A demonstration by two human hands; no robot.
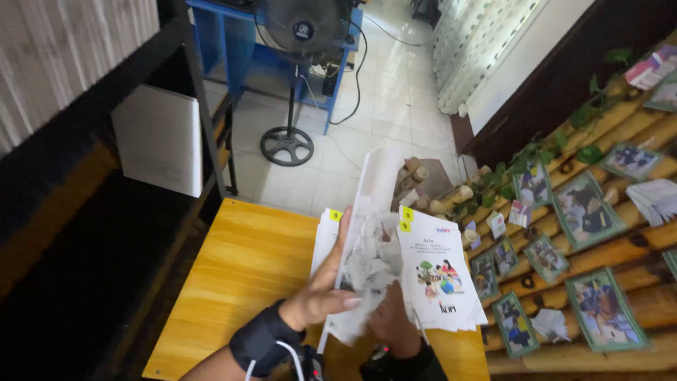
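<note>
Fingers (337,259) of both hands clamp a booklet (384,261) above the wooden table (240,275).

Two hands (321,296) — one fan (300,28) — one wooden table (240,282).
</note>
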